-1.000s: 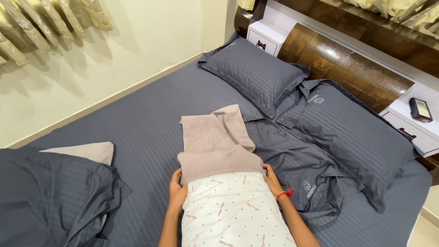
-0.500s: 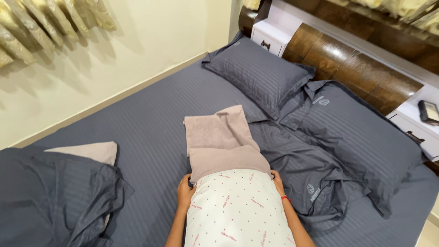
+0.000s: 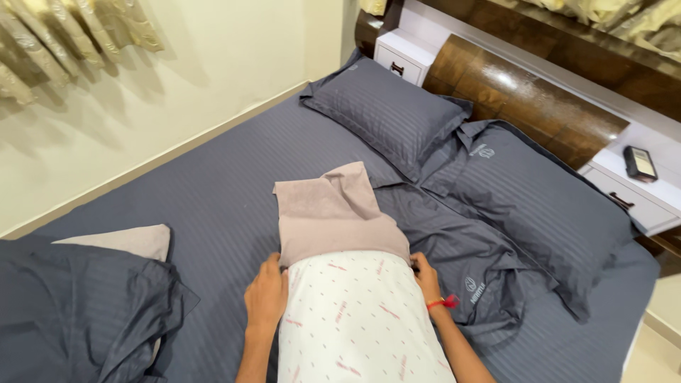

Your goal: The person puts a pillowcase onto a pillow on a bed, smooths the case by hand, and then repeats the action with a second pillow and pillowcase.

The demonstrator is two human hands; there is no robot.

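Note:
A white pillow [image 3: 358, 319] with small pink marks lies lengthwise on the bed in front of me. Its far end is inside a mauve pillowcase [image 3: 333, 216], whose empty part lies crumpled beyond it. My left hand [image 3: 266, 294] grips the pillowcase's open edge at the pillow's left side. My right hand [image 3: 425, 276], with a red thread at the wrist, holds the same edge on the right side.
The bed has a dark grey striped sheet [image 3: 213, 191]. Two grey pillows [image 3: 386, 110] [image 3: 528, 202] lie by the wooden headboard [image 3: 525, 92]. A loose grey cover [image 3: 489, 284] lies right of the pillow. A bundled grey duvet [image 3: 78, 312] with a mauve pillow [image 3: 120, 241] is at left. A white nightstand [image 3: 638, 184] carries a dark device.
The pillowcase's open edge slid back and forth along the pillow with my hands. My left hand now sits lower on the pillow's side than a second ago.

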